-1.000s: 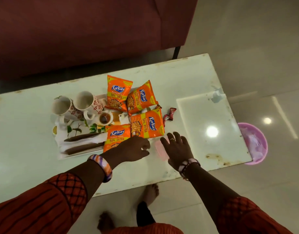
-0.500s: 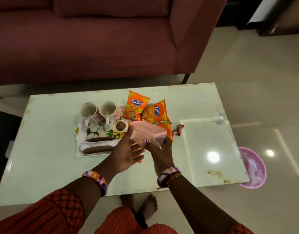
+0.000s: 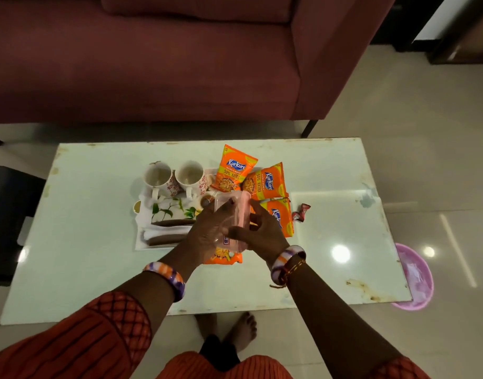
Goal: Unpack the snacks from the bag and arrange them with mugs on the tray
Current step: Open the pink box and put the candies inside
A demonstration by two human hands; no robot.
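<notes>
The person holds a clear box with a pink lid point(image 3: 236, 214) above the white table point(image 3: 330, 242). The left hand point(image 3: 210, 228) grips the box body, and the right hand point(image 3: 258, 232) has its fingers curled on the lid edge. Under the box lie 4 orange snack packets point(image 3: 270, 181), beside 2 flowered mugs point(image 3: 157, 177) on the tray point(image 3: 142, 242).

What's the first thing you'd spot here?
The bright orange snack packets fanned across the middle of the pale glass table. In front of them the left hand and right hand hold a clear pink-lidded plastic box. Two white floral mugs stand left.
</notes>
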